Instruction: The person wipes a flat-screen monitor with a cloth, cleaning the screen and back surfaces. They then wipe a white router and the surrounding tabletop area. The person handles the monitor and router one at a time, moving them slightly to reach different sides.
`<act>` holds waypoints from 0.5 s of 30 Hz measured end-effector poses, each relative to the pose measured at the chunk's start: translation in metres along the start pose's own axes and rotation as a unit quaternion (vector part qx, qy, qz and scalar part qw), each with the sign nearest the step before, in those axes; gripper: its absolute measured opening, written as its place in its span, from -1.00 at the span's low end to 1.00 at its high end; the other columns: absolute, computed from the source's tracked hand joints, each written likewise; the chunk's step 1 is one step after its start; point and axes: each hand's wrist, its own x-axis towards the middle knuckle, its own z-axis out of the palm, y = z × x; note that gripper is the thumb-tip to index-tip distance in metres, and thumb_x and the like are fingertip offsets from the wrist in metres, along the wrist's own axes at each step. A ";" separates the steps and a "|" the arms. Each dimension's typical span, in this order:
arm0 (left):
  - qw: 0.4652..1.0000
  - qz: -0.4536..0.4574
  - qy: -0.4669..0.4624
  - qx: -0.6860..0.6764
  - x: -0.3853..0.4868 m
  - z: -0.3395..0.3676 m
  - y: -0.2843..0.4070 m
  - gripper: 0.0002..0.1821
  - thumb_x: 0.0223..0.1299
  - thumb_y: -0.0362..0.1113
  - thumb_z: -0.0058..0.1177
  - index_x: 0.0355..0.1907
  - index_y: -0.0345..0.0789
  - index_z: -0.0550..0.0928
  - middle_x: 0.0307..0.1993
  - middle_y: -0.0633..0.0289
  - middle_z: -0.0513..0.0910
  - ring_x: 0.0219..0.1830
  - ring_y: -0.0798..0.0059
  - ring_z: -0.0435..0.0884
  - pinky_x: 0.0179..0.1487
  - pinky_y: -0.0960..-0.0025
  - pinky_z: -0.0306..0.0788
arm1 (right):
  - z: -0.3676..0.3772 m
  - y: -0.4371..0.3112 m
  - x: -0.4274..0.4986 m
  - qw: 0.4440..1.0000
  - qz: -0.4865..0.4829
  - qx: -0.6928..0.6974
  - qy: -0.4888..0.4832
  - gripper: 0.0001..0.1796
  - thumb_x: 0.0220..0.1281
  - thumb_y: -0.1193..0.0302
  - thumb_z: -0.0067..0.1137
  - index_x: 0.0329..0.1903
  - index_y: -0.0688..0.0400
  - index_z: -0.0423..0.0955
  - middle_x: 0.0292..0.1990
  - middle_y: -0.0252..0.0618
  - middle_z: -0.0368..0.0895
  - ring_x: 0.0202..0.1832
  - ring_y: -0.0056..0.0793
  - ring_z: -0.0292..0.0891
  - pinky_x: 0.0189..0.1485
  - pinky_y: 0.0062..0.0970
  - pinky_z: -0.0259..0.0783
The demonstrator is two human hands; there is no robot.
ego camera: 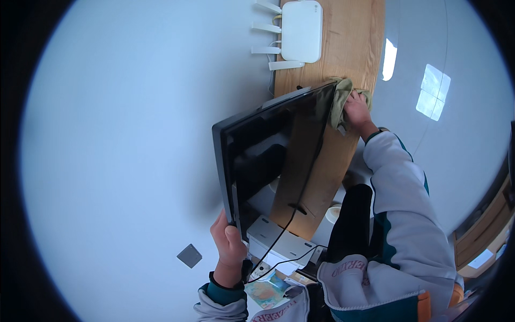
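A black flat-screen television (277,141) with a glossy screen stands on a long wooden cabinet top (350,44). My left hand (230,245) grips the lower left edge of its frame, thumb toward the screen side. At the screen's far end, my right hand (357,109) presses on a crumpled olive-green cloth (341,100), which lies against the screen's edge and the wood. A black foot (299,209) of the television shows on the wood. A black cable (283,229) runs across the view in front of the screen toward my left wrist.
A white router (301,32) with several antennas lies at the wooden top's far end, beside the pale wall (120,120). Near my body are a white printer (277,241) and a colourful printed sheet (266,290). A round white container (333,213) is beside the cabinet. The wall bears a grey switch plate (189,256).
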 end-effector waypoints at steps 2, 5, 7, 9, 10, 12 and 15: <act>1.000 0.004 0.000 0.002 -0.001 -0.002 0.004 -0.17 0.45 0.33 -0.38 0.06 -0.49 0.56 -0.49 0.21 0.42 -0.46 0.46 0.33 -0.38 0.41 0.18 | 0.003 0.001 -0.002 0.999 0.014 0.012 0.028 -0.71 0.07 0.43 0.05 -0.12 0.09 0.62 0.06 -0.29 0.51 0.17 -0.19 0.33 0.24 -0.15 0.26; 0.999 0.035 0.020 -0.018 -0.001 0.000 0.007 -0.28 0.48 0.19 -0.30 0.24 -0.45 0.49 -0.24 0.06 0.57 -0.29 0.38 0.50 -0.20 0.42 0.34 | 0.005 0.007 -0.007 0.997 0.051 -0.035 0.047 -0.70 0.10 0.45 0.05 -0.10 0.09 0.61 0.06 -0.27 0.51 0.13 -0.17 0.37 0.06 -0.17 0.37; 0.999 0.018 -0.001 -0.028 -0.005 -0.003 0.008 -0.35 0.49 0.08 -0.26 0.33 -0.43 0.44 -0.03 -0.04 0.60 -0.13 0.29 0.59 -0.03 0.40 0.42 | 0.003 0.011 -0.017 0.991 0.040 -0.064 0.114 -0.71 0.11 0.46 0.06 -0.08 0.09 0.59 0.06 -0.24 0.49 0.11 -0.14 0.39 0.04 -0.16 0.41; 1.000 0.000 -0.009 -0.011 -0.014 -0.009 0.005 -0.41 0.49 -0.04 -0.24 0.37 -0.41 0.40 0.14 -0.10 0.57 0.03 0.19 0.62 0.10 0.34 0.45 | -0.001 0.011 -0.028 0.990 0.047 -0.095 0.096 -0.71 0.11 0.48 0.07 -0.07 0.10 0.57 0.05 -0.21 0.48 0.12 -0.12 0.40 0.03 -0.15 0.43; 1.000 -0.003 -0.002 0.012 -0.024 -0.011 0.003 -0.43 0.48 -0.10 -0.24 0.38 -0.40 0.39 0.19 -0.11 0.54 0.09 0.14 0.61 0.15 0.30 0.45 | -0.004 0.007 -0.037 0.992 0.049 -0.109 0.052 -0.71 0.11 0.49 0.08 -0.07 0.10 0.56 0.05 -0.20 0.47 0.12 -0.11 0.40 0.05 -0.16 0.44; 0.999 -0.018 0.015 0.031 -0.049 -0.016 -0.006 -0.47 0.47 -0.18 -0.26 0.38 -0.40 0.38 0.26 -0.12 0.49 0.17 0.07 0.58 0.22 0.24 0.44 | -0.011 -0.003 -0.052 0.988 0.053 -0.135 -0.054 -0.70 0.08 0.48 0.13 -0.07 0.09 0.56 0.05 -0.18 0.46 0.14 -0.09 0.40 0.05 -0.15 0.46; 0.997 -0.051 0.048 0.015 -0.101 -0.023 -0.034 -0.48 0.51 -0.18 -0.31 0.38 -0.41 0.38 0.30 -0.09 0.47 0.25 0.05 0.54 0.31 0.17 0.38 | -0.011 -0.026 -0.079 0.987 0.039 -0.131 -0.081 -0.70 0.07 0.48 0.15 -0.08 0.09 0.57 0.05 -0.20 0.46 0.14 -0.08 0.40 0.03 -0.16 0.48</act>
